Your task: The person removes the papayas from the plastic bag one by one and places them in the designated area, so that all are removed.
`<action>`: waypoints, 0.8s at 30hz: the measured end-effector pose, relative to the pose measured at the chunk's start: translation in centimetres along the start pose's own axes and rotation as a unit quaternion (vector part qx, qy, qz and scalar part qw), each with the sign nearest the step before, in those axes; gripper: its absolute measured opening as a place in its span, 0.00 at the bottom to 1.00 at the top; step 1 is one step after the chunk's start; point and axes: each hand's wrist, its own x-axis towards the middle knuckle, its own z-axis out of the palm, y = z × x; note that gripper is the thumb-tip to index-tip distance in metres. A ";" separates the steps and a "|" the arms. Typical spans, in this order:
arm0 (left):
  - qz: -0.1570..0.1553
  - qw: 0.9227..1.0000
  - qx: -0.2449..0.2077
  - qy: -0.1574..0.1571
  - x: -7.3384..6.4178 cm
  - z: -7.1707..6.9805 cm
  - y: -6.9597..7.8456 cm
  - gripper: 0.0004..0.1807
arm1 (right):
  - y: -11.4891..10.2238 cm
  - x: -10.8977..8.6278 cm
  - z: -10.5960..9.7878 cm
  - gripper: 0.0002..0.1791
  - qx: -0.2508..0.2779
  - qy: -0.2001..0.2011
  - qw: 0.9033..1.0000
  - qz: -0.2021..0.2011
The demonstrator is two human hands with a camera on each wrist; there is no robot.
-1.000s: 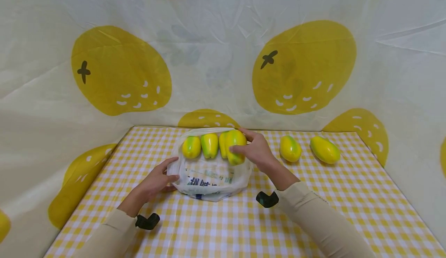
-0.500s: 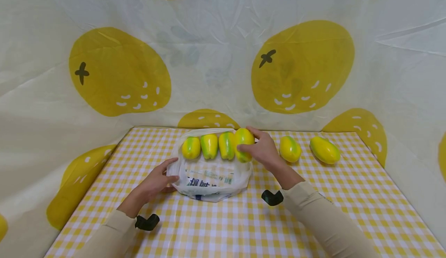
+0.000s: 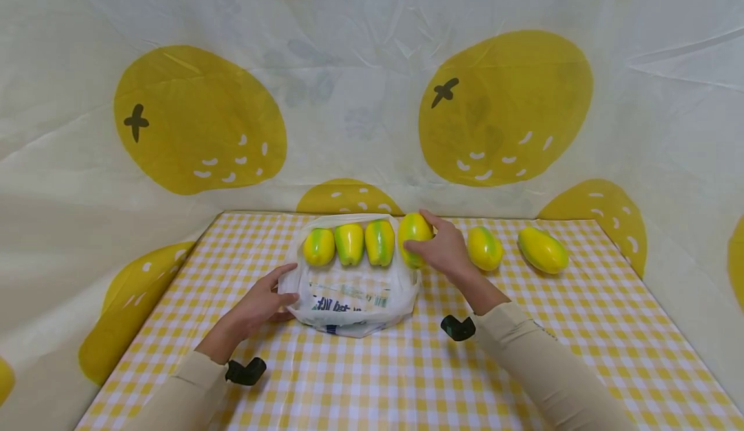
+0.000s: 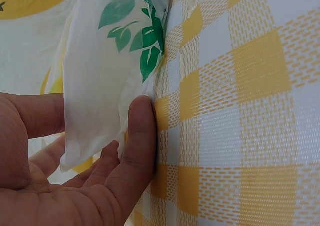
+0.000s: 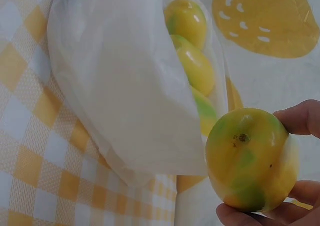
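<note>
A white plastic bag lies with its mouth spread wide, and three yellow-green mangoes sit in a row inside it, the leftmost mango nearest my left hand. That hand holds the bag's left edge, with the film between thumb and fingers in the left wrist view. My right hand grips another mango just beyond the bag's right rim. In the right wrist view the held mango shows its stem end, with fingers on both sides of it, beside the bag's wall.
To the right of my right hand lie two more mangoes, one upright-looking mango and one slanted mango. A yellow-and-white checked cloth covers the table. A pale curtain with large yellow fruit prints hangs behind it.
My right hand has moved right with its mango, from over the bag's opening to its right rim. The third mango inside now shows fully. My left hand keeps its place.
</note>
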 end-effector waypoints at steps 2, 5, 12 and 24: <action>0.000 1.000 0.000 0.000 0.0 0.0 0.0 0.41 | 0.2 0.1 0.0 0.48 -0.007 0.000 1.000 0.000; -0.001 1.000 0.003 0.000 0.0 0.0 0.0 0.41 | 0.4 0.3 -0.1 0.48 -0.017 0.001 1.000 0.001; -0.006 1.000 0.013 0.003 0.0 0.0 0.1 0.40 | 0.9 0.9 -0.3 0.47 -0.031 0.010 0.999 0.003; 0.000 1.000 0.007 0.003 0.1 0.0 0.0 0.40 | 1.7 1.4 -1.1 0.47 -0.045 0.013 0.999 -0.004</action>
